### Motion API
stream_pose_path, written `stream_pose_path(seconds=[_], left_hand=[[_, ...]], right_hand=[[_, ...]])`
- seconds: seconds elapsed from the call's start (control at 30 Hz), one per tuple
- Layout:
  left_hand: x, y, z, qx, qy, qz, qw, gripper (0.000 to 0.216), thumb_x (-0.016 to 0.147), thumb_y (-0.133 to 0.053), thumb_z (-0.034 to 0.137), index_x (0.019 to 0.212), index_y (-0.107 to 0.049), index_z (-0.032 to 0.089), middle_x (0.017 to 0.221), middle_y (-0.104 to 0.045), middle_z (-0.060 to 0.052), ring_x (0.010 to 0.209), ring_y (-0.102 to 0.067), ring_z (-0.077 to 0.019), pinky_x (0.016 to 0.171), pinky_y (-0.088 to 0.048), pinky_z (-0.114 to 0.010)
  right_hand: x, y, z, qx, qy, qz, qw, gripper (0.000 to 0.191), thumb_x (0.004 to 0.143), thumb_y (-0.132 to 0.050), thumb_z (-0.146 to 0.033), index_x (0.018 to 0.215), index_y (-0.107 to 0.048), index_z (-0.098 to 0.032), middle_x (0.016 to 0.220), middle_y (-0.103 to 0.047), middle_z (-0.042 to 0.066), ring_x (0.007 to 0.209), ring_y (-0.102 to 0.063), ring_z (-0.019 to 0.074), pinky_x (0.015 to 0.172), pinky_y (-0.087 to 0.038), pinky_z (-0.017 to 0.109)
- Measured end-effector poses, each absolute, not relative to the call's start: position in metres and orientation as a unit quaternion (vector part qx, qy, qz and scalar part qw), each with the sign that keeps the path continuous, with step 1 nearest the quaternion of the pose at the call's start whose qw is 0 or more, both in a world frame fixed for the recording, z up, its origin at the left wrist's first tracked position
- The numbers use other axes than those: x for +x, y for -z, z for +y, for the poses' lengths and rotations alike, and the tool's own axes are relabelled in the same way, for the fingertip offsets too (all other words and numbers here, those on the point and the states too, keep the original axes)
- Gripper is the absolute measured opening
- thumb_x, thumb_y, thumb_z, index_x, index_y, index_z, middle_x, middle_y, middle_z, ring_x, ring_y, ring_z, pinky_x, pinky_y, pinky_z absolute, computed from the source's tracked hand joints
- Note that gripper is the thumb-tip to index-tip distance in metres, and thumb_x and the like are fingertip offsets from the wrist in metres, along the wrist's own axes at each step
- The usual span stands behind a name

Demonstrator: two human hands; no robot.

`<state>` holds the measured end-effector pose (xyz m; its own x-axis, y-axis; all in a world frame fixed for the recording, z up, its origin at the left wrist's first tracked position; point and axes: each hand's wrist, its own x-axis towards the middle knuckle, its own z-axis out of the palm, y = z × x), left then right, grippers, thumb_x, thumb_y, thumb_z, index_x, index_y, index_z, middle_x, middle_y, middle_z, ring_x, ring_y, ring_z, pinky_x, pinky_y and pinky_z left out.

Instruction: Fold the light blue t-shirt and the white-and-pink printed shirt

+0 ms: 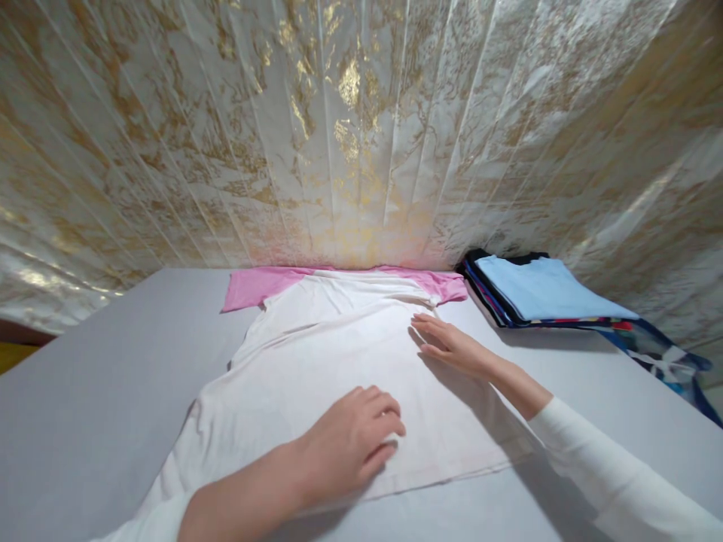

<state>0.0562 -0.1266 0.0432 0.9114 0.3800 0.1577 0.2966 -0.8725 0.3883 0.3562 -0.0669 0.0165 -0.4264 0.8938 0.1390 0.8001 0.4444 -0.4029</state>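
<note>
A white T-shirt [339,354] with pink sleeves lies spread on the table, its neck end at the far side and its hem towards me. Over its lower middle, my left hand [361,433] has its fingers curled towards the thumb, and a bit of white cloth shows between them. My right hand [452,346] rests on the shirt's upper right part, fingers stretched out and slightly apart. Small wrinkles run across the shirt near the sleeves and down its left side.
A pile of folded clothes, with a light blue garment [553,290] on top, sits at the table's back right. Beside it lies a dark blue item with clear plastic [666,361]. A gold-patterned sheet [350,135] hangs behind the pale table [129,361].
</note>
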Motion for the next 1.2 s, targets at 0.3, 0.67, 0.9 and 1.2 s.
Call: stream_pose_path(seconds=[0.3,0.67,0.9,1.2], left_hand=[[0.196,-0.039,-0.154,0.973,-0.016,0.179,0.144,0.032,0.085,-0.057,0.04,0.102,-0.059,0.013,0.096,-0.067,-0.01,0.081,-0.064,-0.0253,0.063,-0.05,-0.035],[0.21,-0.017,-0.163,0.978,-0.085,0.156,0.111,0.018,0.086,-0.054,0.029,0.093,-0.058,0.013,0.089,-0.065,-0.007,0.078,-0.061,-0.0224,0.057,-0.048,-0.033],[0.21,-0.016,-0.161,0.975,-0.097,0.158,0.124,0.017,0.09,-0.053,0.031,0.089,-0.059,0.015,0.086,-0.065,-0.005,0.079,-0.061,-0.0214,0.059,-0.048,-0.032],[0.208,-0.016,-0.164,0.975,-0.105,0.16,0.114,0.013,0.086,-0.055,0.027,0.09,-0.058,0.015,0.087,-0.064,-0.005,0.077,-0.06,-0.0212,0.06,-0.047,-0.033]], right_hand=[[0.391,-0.018,-0.119,-0.543,-0.282,-0.733,0.299,0.037,0.092,-0.052,-0.049,0.112,-0.066,-0.022,0.128,-0.061,0.01,0.12,-0.055,0.0285,0.105,-0.041,0.047],[0.39,-0.009,-0.116,-0.525,-0.243,-0.757,0.302,0.028,0.093,-0.051,-0.04,0.11,-0.067,-0.024,0.131,-0.058,0.009,0.123,-0.051,0.0262,0.104,-0.04,0.046],[0.39,-0.009,-0.119,-0.524,-0.226,-0.768,0.291,0.028,0.094,-0.049,-0.037,0.111,-0.066,-0.025,0.134,-0.057,0.009,0.126,-0.049,0.0262,0.105,-0.039,0.046],[0.389,-0.007,-0.119,-0.531,-0.212,-0.768,0.287,0.028,0.094,-0.048,-0.037,0.111,-0.067,-0.025,0.134,-0.057,0.009,0.125,-0.051,0.0274,0.105,-0.039,0.048]])
